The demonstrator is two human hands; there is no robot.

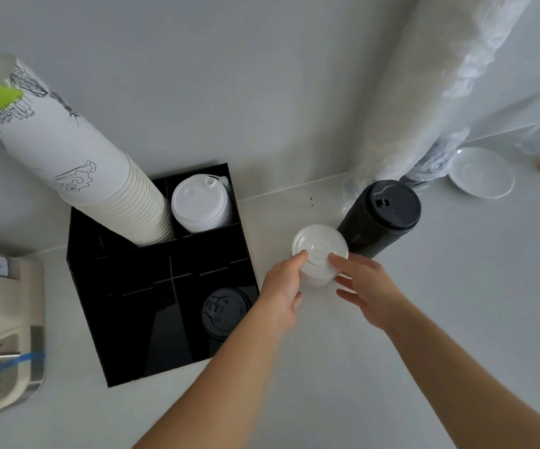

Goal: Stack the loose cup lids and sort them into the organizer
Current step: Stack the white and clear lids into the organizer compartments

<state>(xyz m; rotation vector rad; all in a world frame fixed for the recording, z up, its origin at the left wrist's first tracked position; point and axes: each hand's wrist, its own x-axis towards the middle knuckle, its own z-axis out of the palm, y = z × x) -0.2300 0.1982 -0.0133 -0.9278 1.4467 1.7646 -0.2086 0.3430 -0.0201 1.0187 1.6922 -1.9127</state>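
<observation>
The stack of white cup lids [319,254] stands on the counter [343,351], at about three o'clock from the black organizer [126,296] and touching or just beside the stack of black lids [380,218]. Thin plastic, it likely weighs little, flexes and can slide apart, so the sides low down look the best hold. The left hand [283,288] and right hand [367,286] cup it from nine and three o'clock, fingers loosely curled, thumbs on the top rim.
</observation>
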